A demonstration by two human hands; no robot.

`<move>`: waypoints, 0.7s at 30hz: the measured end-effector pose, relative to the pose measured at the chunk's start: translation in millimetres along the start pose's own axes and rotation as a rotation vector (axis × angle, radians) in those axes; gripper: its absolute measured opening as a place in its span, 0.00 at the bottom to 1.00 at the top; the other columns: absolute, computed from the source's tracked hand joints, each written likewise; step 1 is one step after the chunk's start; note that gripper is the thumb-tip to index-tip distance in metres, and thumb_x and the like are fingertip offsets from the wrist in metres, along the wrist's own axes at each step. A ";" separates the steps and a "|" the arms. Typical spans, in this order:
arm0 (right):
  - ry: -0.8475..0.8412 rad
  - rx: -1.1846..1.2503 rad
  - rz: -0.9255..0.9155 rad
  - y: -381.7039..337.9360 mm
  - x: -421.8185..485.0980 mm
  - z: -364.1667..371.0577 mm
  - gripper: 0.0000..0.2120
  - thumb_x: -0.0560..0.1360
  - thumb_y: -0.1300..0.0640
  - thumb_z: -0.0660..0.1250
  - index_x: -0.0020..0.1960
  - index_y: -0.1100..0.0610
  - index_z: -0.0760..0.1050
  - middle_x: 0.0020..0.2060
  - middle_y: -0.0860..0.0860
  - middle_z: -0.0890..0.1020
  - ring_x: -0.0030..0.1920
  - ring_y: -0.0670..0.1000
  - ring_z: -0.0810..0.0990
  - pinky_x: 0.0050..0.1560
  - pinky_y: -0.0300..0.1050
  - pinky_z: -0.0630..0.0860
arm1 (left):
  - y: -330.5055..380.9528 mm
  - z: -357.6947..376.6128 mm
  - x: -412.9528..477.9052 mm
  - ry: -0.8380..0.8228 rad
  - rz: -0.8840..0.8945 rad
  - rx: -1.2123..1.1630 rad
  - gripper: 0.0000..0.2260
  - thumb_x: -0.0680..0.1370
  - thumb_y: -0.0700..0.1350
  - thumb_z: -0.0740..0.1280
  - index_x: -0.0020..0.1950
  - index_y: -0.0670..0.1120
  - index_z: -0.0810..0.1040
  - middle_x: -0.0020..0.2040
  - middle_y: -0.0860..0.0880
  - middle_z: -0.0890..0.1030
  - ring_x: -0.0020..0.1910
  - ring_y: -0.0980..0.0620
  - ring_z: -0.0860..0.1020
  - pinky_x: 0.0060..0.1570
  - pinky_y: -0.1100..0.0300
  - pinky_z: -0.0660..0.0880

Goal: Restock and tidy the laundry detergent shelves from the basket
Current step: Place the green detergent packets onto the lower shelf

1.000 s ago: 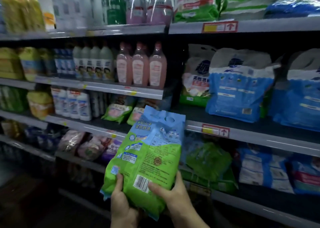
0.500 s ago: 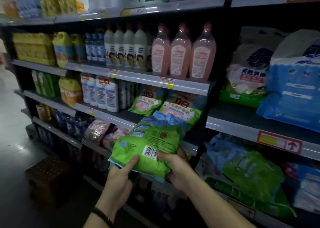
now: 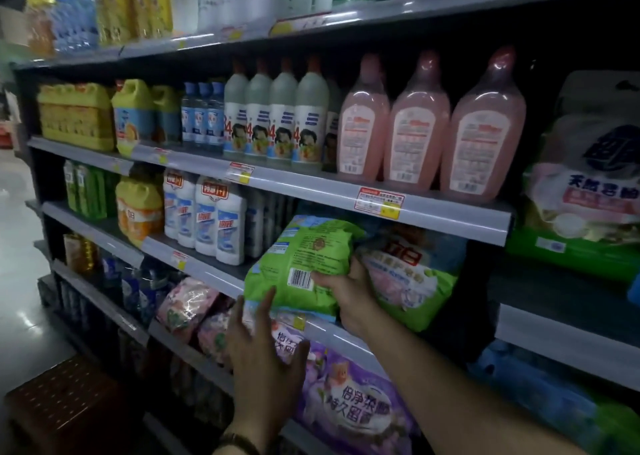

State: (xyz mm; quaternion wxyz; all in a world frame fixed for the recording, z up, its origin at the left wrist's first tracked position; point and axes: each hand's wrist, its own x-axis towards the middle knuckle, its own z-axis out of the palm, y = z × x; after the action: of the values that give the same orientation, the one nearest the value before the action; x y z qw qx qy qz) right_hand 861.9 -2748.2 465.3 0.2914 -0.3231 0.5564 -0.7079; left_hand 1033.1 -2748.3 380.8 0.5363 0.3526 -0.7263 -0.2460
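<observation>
A green and blue detergent bag (image 3: 304, 260) with a barcode lies on the third shelf (image 3: 207, 272), its front end over the shelf edge. My right hand (image 3: 346, 292) grips its right side, thumb beside the barcode. My left hand (image 3: 266, 357) is just below the bag, fingers spread, fingertips touching its lower left edge. A similar pink and green bag (image 3: 415, 274) lies right of it on the same shelf.
White bottles (image 3: 207, 219) stand left of the bag. Pink bottles (image 3: 415, 125) line the shelf above. Pink and purple bags (image 3: 346, 399) fill the shelf below. A brown basket (image 3: 65, 406) sits on the floor at lower left. Large bags (image 3: 585, 191) occupy the right bay.
The bag went from held in both hands in front of the shelves up onto the third shelf. My left hand let go and dropped below it. The view swung left and closer.
</observation>
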 end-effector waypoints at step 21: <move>0.280 -0.654 -0.009 27.8 58.5 12.7 0.30 0.70 0.28 0.68 0.55 0.53 0.82 0.47 0.51 0.86 0.46 0.57 0.84 0.48 0.49 0.81 | -36.7 68.3 120.2 -0.500 -0.033 0.295 0.26 0.82 0.68 0.53 0.79 0.66 0.57 0.88 0.51 0.49 0.86 0.45 0.53 0.80 0.32 0.46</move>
State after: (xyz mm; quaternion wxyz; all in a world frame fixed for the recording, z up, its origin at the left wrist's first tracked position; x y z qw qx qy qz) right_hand 837.0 -2806.8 448.2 0.0904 -0.3016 0.7866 -0.5312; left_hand 956.0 -2866.1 405.8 0.2798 0.3668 -0.8580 -0.2257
